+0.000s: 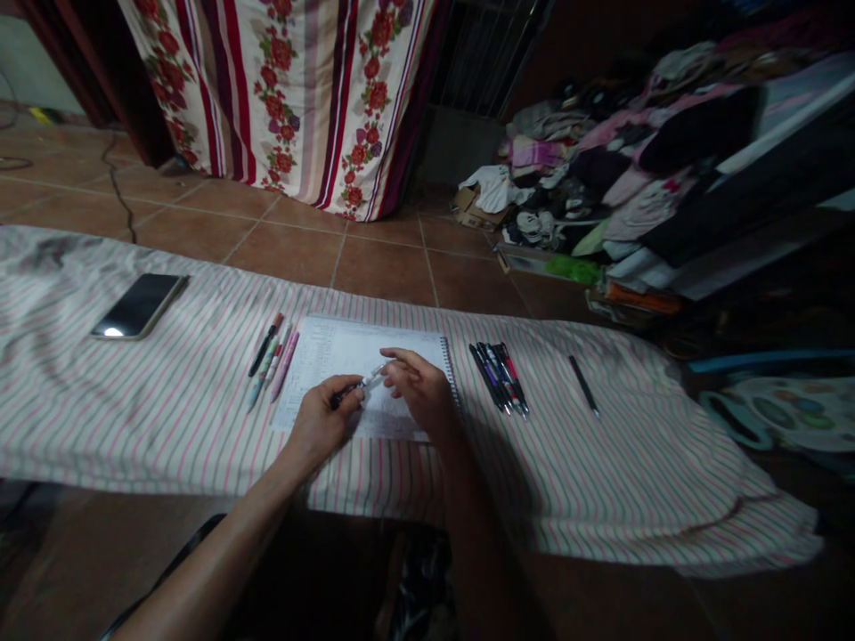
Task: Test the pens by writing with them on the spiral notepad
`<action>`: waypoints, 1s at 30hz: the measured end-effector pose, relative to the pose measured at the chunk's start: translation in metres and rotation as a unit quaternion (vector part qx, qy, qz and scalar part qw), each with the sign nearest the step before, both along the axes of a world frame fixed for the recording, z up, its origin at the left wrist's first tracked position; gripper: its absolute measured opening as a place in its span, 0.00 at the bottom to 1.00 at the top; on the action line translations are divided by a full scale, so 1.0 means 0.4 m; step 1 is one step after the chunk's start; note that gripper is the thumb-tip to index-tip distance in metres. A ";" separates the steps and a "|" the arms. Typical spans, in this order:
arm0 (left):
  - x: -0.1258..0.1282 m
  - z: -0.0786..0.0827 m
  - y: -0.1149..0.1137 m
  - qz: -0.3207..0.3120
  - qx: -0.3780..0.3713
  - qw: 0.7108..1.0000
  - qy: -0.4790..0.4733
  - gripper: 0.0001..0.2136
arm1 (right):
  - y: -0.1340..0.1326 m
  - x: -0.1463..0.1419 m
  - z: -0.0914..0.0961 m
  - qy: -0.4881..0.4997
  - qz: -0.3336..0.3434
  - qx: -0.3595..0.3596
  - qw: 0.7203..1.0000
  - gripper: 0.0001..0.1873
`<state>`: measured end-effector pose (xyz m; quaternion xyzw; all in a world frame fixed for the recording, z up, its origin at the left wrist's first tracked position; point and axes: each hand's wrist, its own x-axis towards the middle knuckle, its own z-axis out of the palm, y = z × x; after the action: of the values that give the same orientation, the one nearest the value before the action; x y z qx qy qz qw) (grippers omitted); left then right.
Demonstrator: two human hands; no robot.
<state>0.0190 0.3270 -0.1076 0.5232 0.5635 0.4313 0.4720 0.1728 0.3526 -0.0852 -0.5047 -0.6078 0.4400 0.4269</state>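
Note:
Over the spiral notebook [414,425], my left hand [324,418] is closed around a pen [371,377] with a dark barrel part and a clear-whitish end. The pen points up and to the right. My right hand [420,387] is at that whitish end, index finger stretched out and the others loosely bent; whether a fingertip touches the pen I cannot tell. Handwriting covers part of the open page, mostly on its left side. Left of the notebook lie several pens [275,361], some pastel, one black and orange. To its right is a row of darker pens [500,378].
A striped cloth [200,427] covers the low table. A phone [142,304] lies at the left, and a single black pen [584,385] at the right. Beyond are a floral curtain [280,98], tiled floor [384,267] and a heap of clothes [614,169].

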 end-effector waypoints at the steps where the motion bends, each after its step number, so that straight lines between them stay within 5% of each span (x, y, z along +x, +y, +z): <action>1: -0.001 0.001 0.000 -0.003 -0.002 1.000 0.000 0.13 | 0.000 0.001 -0.002 0.002 0.008 0.003 1.000 0.15; 20: -0.005 -0.001 -0.005 -0.019 0.054 0.994 0.097 0.11 | -0.006 0.007 0.013 -0.069 0.015 0.014 0.997 0.10; 30: -0.003 -0.005 -0.006 -0.026 0.077 0.991 0.103 0.11 | -0.015 -0.011 0.022 -0.243 -0.046 0.079 0.966 0.14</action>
<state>0.0176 0.3245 -0.1094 0.6141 0.5605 0.4050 0.3805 0.1686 0.3467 -0.0762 -0.5887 -0.7021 0.2344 0.3248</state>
